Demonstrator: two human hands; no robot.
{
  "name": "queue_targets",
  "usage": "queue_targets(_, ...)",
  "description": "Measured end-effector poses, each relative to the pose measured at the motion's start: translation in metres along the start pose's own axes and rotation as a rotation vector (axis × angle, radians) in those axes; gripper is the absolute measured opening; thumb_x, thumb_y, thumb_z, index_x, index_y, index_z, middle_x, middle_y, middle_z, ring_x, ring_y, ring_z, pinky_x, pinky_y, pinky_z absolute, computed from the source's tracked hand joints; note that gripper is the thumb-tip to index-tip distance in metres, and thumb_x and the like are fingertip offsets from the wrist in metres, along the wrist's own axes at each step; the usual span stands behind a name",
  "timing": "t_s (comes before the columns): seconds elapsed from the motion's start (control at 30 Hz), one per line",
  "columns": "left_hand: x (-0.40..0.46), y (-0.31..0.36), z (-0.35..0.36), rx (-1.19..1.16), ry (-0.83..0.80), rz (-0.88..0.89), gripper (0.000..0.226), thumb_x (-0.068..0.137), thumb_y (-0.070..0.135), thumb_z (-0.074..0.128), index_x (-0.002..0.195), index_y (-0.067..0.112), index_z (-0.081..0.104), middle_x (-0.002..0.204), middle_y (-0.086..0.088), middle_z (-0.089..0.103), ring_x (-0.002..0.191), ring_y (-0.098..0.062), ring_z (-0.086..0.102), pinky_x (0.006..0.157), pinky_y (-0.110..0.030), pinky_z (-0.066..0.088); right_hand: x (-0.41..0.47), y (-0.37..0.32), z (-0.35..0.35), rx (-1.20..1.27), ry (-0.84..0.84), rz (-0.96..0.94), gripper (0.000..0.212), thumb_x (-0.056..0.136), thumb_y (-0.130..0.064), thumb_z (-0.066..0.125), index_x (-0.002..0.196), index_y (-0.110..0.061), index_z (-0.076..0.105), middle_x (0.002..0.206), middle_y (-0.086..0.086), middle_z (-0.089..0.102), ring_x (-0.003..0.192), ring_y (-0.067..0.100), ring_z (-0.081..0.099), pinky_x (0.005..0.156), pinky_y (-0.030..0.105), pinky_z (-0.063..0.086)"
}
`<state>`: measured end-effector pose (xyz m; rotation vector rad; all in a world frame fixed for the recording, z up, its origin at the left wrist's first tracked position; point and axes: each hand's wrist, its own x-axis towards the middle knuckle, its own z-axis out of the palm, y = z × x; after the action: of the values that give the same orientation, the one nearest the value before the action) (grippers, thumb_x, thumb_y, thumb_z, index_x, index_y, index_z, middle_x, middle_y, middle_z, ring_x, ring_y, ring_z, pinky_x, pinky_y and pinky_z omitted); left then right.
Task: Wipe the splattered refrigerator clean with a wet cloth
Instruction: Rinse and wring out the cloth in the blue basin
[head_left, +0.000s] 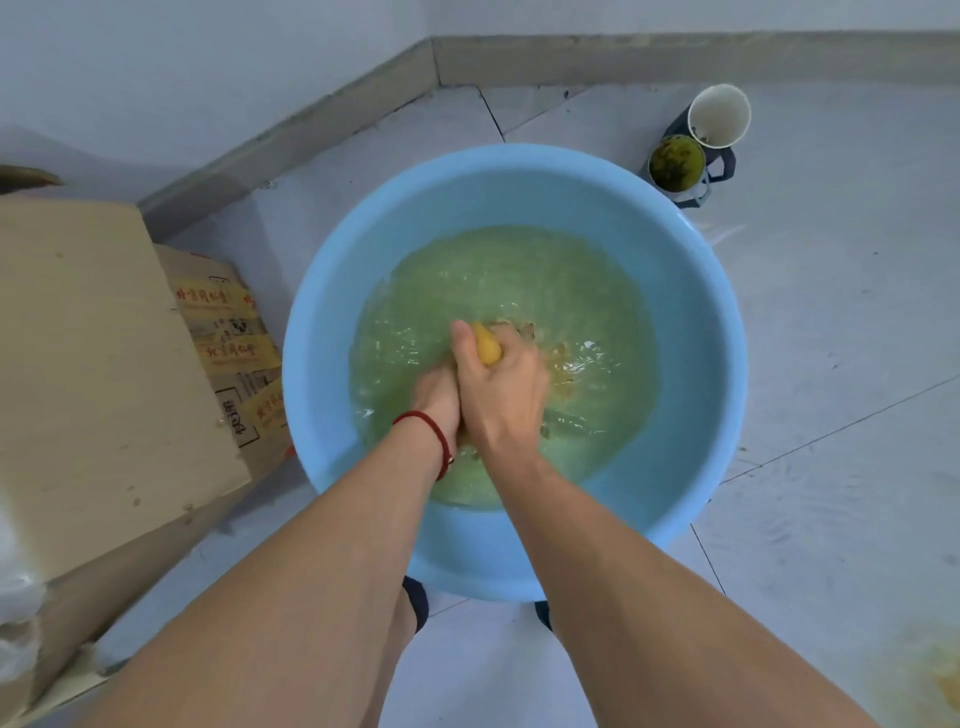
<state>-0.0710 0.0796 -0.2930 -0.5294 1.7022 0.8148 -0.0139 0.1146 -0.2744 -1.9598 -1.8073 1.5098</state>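
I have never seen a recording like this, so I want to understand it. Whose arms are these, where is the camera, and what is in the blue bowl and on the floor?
There is no machine here. A person wears one camera on the head, and it looks down at their own two bare arms. That is the only picture.

On the tiled floor stands a blue basin with greenish, cloudy water in it. Both hands are over the water. The right hand has its grip closed round a yellow cloth, as if squeezing it. The left hand, with a red string at the wrist, is pressed against the right one and seems to hold the cloth too, though it is partly hidden.

Left of the basin are cardboard boxes. Behind it stand two cups, one with a dark green content. The refrigerator is not in view.
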Motion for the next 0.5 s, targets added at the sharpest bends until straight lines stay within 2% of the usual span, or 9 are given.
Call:
queue_targets(0.07, 0.001, 0.001, -0.006, 0.116, 0.015, -0.003, 0.034, 0.096, 0.049, 0.061, 0.094, 0.015, 0.067, 0.077, -0.006, 0.067, 0.062, -0.022, 0.062, 0.048, -0.025, 0.048, 0.007, -0.002, -0.010, -0.183, -0.089, -0.065, 0.050, 0.100, -0.062, 0.051, 0.083, -0.016, 0.060, 0.092, 0.017, 0.070, 0.085, 0.036, 0.060, 0.079, 0.041, 0.048)
queue_targets(0.13, 0.000, 0.000, -0.014, 0.303, -0.005, 0.046, 0.039, 0.098, 0.053, 0.054, 0.093, 0.016, 0.066, 0.073, -0.004, 0.059, 0.057, -0.020, 0.054, 0.046, -0.022, 0.041, 0.019, 0.004, -0.022, -0.465, -0.167, -0.131, 0.059, 0.104, -0.064, 0.040, 0.102, -0.013, 0.069, 0.108, 0.021, 0.070, 0.096, 0.044, 0.065, 0.083, 0.045, 0.050)
queue_targets(0.17, -0.003, 0.000, -0.019, 0.385, -0.013, 0.090, 0.039, 0.100, 0.052, 0.051, 0.089, 0.018, 0.065, 0.071, -0.002, 0.056, 0.056, -0.019, 0.050, 0.046, -0.020, 0.038, 0.022, 0.009, -0.028, -0.581, -0.163, -0.188, 0.058, 0.106, -0.062, 0.035, 0.112, -0.014, 0.068, 0.116, 0.020, 0.067, 0.101, 0.045, 0.065, 0.080, 0.045, 0.049)
queue_targets(0.23, -0.004, 0.003, -0.030, 0.436, 0.062, 0.201, 0.033, 0.099, 0.049, 0.054, 0.091, 0.020, 0.066, 0.074, 0.000, 0.060, 0.060, -0.020, 0.052, 0.048, -0.022, 0.040, 0.025, 0.016, -0.029, -0.698, -0.042, -0.276, 0.050, 0.108, -0.057, 0.032, 0.121, -0.019, 0.061, 0.126, 0.015, 0.055, 0.106, 0.042, 0.061, 0.073, 0.043, 0.045)
queue_targets(0.3, 0.004, 0.008, -0.032, 0.337, 0.153, 0.210, 0.020, 0.095, 0.036, 0.060, 0.095, 0.018, 0.068, 0.089, -0.004, 0.069, 0.070, -0.026, 0.064, 0.053, -0.031, 0.053, 0.019, 0.020, -0.022, -0.715, 0.107, -0.185, 0.043, 0.107, -0.054, 0.034, 0.132, -0.024, 0.053, 0.143, 0.013, 0.041, 0.120, 0.038, 0.048, 0.082, 0.049, 0.045)
queue_targets(0.33, 0.002, 0.012, -0.029, 0.278, 0.166, 0.174, 0.017, 0.093, 0.030, 0.057, 0.092, 0.017, 0.068, 0.098, -0.009, 0.071, 0.079, -0.030, 0.069, 0.059, -0.040, 0.060, 0.015, 0.024, -0.015, -0.679, 0.126, -0.100, 0.042, 0.106, -0.052, 0.035, 0.139, -0.029, 0.048, 0.153, 0.012, 0.033, 0.128, 0.038, 0.040, 0.089, 0.054, 0.044)
queue_targets(0.4, 0.002, 0.016, -0.020, 0.196, 0.131, 0.085, 0.030, 0.087, 0.038, 0.046, 0.093, 0.016, 0.067, 0.110, -0.016, 0.071, 0.094, -0.038, 0.071, 0.064, -0.056, 0.063, 0.008, 0.026, 0.001, -0.460, 0.052, 0.014, 0.042, 0.108, -0.044, 0.035, 0.148, -0.035, 0.043, 0.162, 0.012, 0.022, 0.136, 0.038, 0.032, 0.102, 0.056, 0.038)
queue_targets(0.47, 0.001, 0.015, -0.009, 0.111, 0.086, -0.023, 0.047, 0.093, 0.052, 0.038, 0.105, 0.017, 0.067, 0.109, -0.016, 0.071, 0.093, -0.036, 0.071, 0.062, -0.048, 0.062, 0.005, 0.020, 0.009, -0.118, -0.031, 0.040, 0.042, 0.107, -0.032, 0.036, 0.147, -0.027, 0.051, 0.156, 0.015, 0.033, 0.133, 0.035, 0.038, 0.109, 0.046, 0.032)
queue_targets(0.5, 0.002, 0.015, -0.006, 0.066, 0.065, -0.073, 0.052, 0.096, 0.057, 0.036, 0.109, 0.017, 0.067, 0.105, -0.015, 0.072, 0.089, -0.032, 0.071, 0.063, -0.041, 0.061, 0.003, 0.015, 0.007, 0.029, -0.047, 0.047, 0.043, 0.104, -0.030, 0.037, 0.140, -0.023, 0.058, 0.146, 0.015, 0.046, 0.126, 0.031, 0.045, 0.107, 0.040, 0.035)
